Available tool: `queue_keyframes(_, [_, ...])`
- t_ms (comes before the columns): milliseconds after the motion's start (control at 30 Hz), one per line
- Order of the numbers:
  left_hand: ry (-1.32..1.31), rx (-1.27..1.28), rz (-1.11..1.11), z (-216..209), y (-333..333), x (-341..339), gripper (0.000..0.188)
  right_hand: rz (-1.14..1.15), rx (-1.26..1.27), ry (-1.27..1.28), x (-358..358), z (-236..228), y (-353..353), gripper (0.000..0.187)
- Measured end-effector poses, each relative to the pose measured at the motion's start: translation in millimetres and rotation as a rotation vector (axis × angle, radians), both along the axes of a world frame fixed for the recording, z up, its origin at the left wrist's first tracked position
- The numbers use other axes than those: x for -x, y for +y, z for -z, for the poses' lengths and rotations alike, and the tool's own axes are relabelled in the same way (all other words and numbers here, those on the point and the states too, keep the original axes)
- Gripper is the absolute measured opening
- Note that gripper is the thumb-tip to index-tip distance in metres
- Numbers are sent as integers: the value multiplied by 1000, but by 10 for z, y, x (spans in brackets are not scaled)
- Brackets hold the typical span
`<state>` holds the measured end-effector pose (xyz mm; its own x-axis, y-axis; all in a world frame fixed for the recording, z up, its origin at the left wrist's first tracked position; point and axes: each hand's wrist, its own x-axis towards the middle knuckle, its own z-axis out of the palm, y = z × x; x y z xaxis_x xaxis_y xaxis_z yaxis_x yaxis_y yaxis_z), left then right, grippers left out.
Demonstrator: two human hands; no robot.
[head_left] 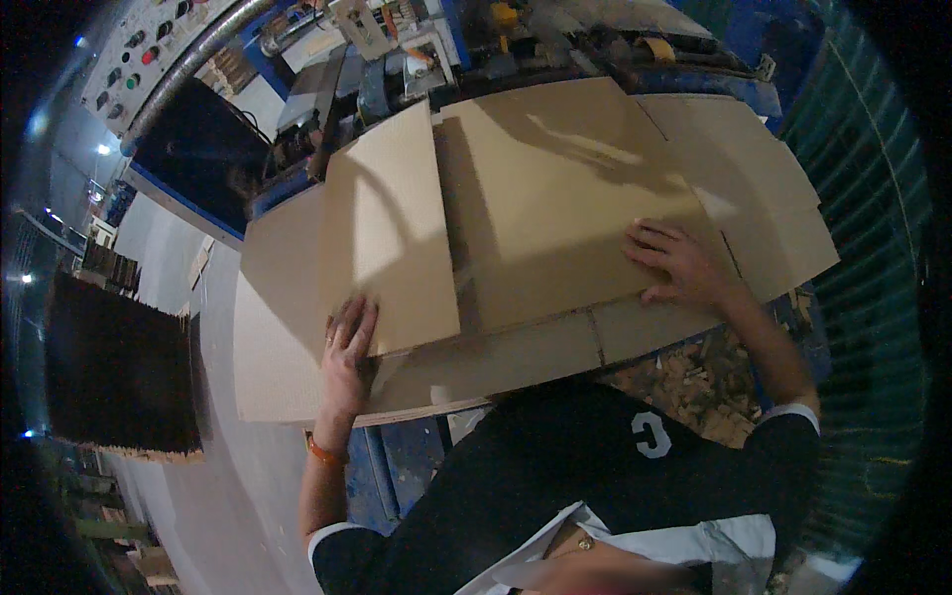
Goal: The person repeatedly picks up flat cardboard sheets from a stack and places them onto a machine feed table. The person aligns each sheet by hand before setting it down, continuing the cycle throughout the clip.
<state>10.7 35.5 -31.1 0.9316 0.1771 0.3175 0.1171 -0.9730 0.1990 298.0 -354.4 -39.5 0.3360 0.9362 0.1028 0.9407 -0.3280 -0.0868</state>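
Note:
A large brown cardboard sheet (pixel 565 198) lies before me, its left panel (pixel 392 228) raised a little along a dark gap. Beneath it, wider cardboard sheets (pixel 476 372) stick out at the left, right and near edges. On the near left corner of the left panel rests my left hand (pixel 349 342), fingers stretched out over the board. My right hand (pixel 679 266) lies with spread fingers on the right part of the upper sheet, close to its near edge. Neither hand is wrapped round anything.
Behind the sheets stands a machine with dark rollers and a blue frame (pixel 684 84). A button panel (pixel 149 59) is at the far left. A dark stack of board (pixel 124 367) stands on the floor at left. Cardboard scraps (pixel 689 387) lie below; green corrugated sheeting (pixel 863 297) is at right.

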Motion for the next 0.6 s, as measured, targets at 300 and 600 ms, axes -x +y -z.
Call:
queue_keyframes(300, [70,-49,156,-37,330,-400,60,21,-178,-109,-760,134,245,50])
queue_keyframes(600, [-208,280,-395,242,1570,-967,35,966,-748,730,-2265,323,188,30])
